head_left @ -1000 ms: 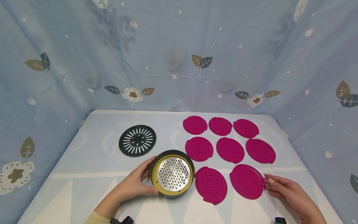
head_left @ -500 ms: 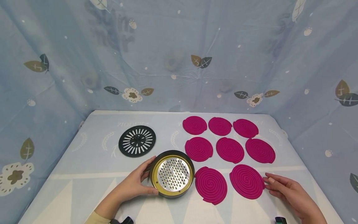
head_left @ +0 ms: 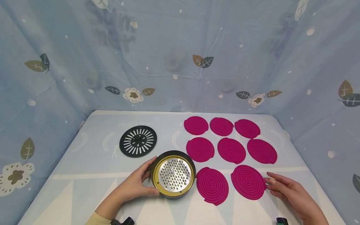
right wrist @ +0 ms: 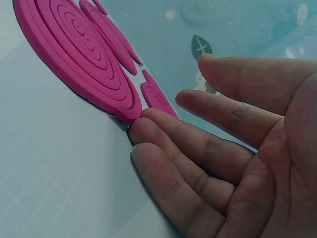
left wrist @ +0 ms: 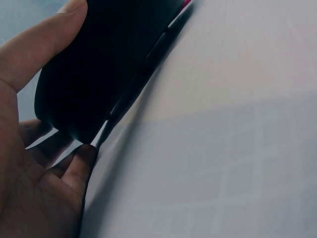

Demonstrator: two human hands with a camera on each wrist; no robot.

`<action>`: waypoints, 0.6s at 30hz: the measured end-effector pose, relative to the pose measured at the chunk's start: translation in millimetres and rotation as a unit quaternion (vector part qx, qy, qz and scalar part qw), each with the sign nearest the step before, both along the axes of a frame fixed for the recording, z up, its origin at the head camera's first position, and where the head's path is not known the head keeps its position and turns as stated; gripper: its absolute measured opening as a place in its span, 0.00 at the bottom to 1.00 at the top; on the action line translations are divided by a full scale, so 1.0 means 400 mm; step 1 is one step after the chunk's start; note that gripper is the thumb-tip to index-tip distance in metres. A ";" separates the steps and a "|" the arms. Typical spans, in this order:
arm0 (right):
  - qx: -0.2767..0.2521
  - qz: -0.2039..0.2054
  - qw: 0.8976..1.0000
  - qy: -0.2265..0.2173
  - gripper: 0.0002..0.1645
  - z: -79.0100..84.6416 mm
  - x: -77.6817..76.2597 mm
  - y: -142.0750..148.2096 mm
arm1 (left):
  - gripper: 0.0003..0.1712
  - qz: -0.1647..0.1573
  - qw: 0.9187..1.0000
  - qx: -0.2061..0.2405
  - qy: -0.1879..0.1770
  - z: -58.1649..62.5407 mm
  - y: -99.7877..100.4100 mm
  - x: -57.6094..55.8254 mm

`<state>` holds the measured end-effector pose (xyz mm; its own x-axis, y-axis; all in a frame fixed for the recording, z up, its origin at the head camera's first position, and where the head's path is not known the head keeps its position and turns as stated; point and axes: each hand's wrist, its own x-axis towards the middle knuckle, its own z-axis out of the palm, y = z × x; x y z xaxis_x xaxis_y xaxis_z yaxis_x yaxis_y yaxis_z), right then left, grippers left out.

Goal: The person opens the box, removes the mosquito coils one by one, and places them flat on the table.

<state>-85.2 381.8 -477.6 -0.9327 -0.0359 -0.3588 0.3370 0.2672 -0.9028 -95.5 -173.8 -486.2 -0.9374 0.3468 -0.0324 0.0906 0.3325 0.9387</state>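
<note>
**Hand positions: coil burner and coil set**

L hand (head_left: pixel 135 184) grips the round black burner tin (head_left: pixel 173 174) from its left side: thumb at the near rim, fingers curled round the far-left wall. The left wrist view shows thumb on top of the dark wall and fingers wrapped beneath it. The tin stands upright on the table (head_left: pixel 84 187), near front-centre. Its inside is gold-coloured w/ a perforated metal plate (head_left: pixel 172 173) lying flat in it.

R hand (head_left: pixel 289 193) lies open, fingers straight and slightly spread, palm turned inward. Fingertips (right wrist: pixel 143 131) touch the right edge of the nearest pink spiral coil (head_left: pixel 248 182). The coil lies flat on the table; nothing is held.

Coil layout, right half of table:
- Front row: 2 coils. The touched coil is on the right; a second coil (head_left: pixel 212 185) lies just beside the tin, approx. touching it.
- Middle row: 3 coils (head_left: pixel 231 150).
- Back row: 3 coils (head_left: pixel 221 126).

Black slotted lid (head_left: pixel 138 141) lies flat behind and left of the tin, apart from it.

Blue patterned cloth (head_left: pixel 180 62) w/ leaf and flower print forms the backdrop and sides.
</note>
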 end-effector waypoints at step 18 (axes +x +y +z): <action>0.004 0.000 1.000 -0.022 0.46 -0.001 -0.007 0.003 | 0.69 -0.030 0.998 0.049 0.003 -0.004 -0.006 -0.004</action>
<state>-87.9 383.1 -477.9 -0.9157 -0.0336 -0.4004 0.3768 0.2738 -0.8849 -97.0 -176.0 -487.7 -0.9151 0.4031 0.0097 0.1131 0.2336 0.9657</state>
